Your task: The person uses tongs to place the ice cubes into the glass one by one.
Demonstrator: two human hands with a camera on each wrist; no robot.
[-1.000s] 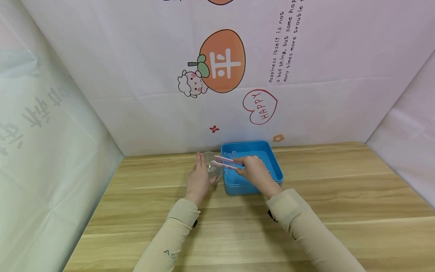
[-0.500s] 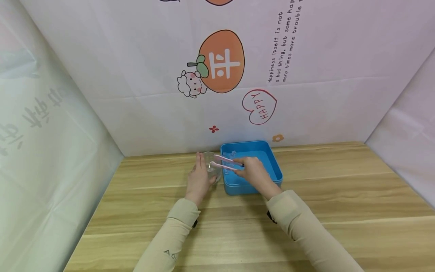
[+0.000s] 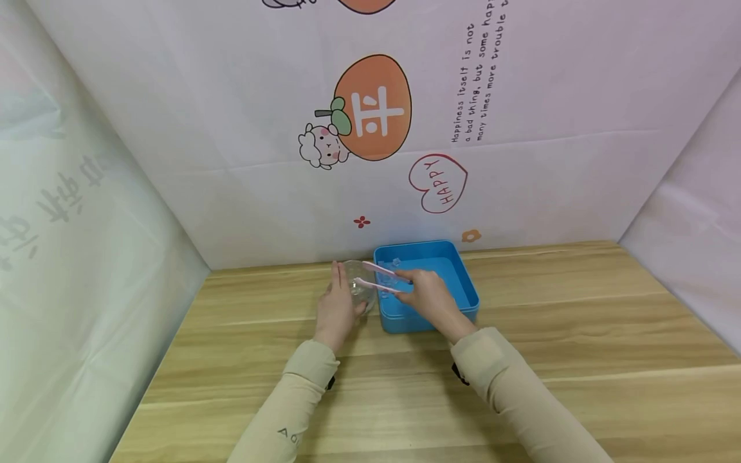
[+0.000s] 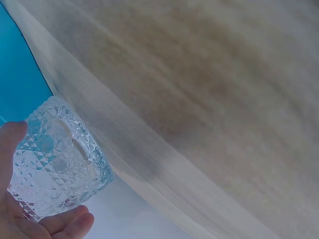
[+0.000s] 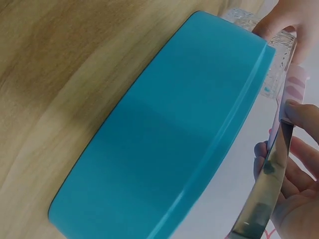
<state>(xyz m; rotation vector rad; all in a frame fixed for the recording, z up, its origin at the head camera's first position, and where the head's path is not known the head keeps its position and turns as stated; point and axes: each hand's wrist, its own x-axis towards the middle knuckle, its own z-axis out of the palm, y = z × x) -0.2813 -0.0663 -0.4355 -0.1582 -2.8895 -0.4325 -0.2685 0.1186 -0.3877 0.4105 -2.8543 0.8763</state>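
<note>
- The right hand [image 3: 429, 297] pinches the pink plastic tongs [image 3: 379, 278]; their tips have slid left, from the blue plastic box [image 3: 466, 283] to over the clear cut-glass cup [image 3: 360, 287] (a drop-off looks close).
- The left hand [image 3: 336, 305] still curls round that cup.

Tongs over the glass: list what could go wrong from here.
1. The pink tongs reach across the glass cup; a bump could tip it, though the left hand steadies it.
2. The cup stands right beside the blue box; whatever the tongs carry could drop in between.
3. The right hand pinches the tongs lightly; its grip might slip.
</note>
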